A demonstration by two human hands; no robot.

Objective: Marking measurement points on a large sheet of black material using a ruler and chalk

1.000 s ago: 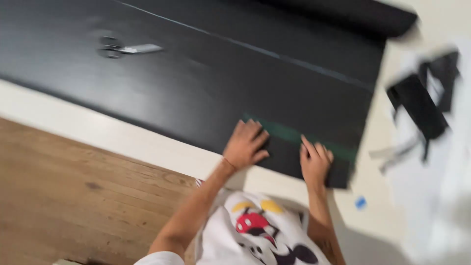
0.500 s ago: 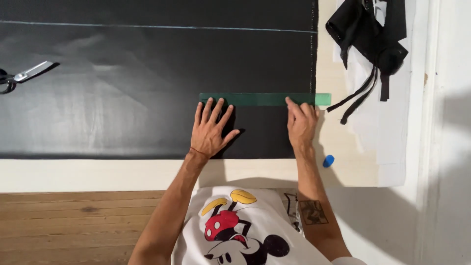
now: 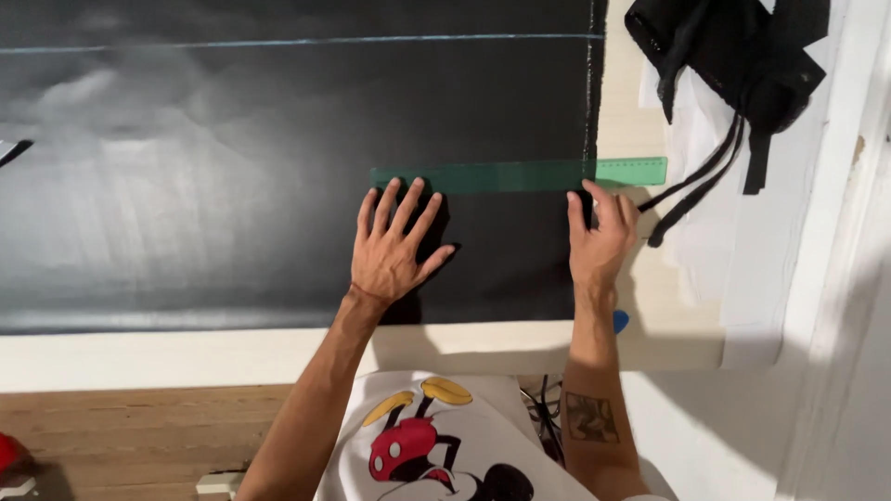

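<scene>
Both hands have barely shifted: left hand (image 3: pixel 394 246) and right hand (image 3: pixel 599 243) lie flat, fingers spread, holding nothing, just below the long translucent green ruler (image 3: pixel 520 175) on black fabric (image 3: pixel 232 167).

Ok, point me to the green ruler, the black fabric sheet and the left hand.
green ruler (image 3: pixel 506 175), head view, on the middle of its length.
black fabric sheet (image 3: pixel 232 167), head view, on a bare stretch left of the hands.
left hand (image 3: pixel 392 249), head view, on the back of the hand.
</scene>
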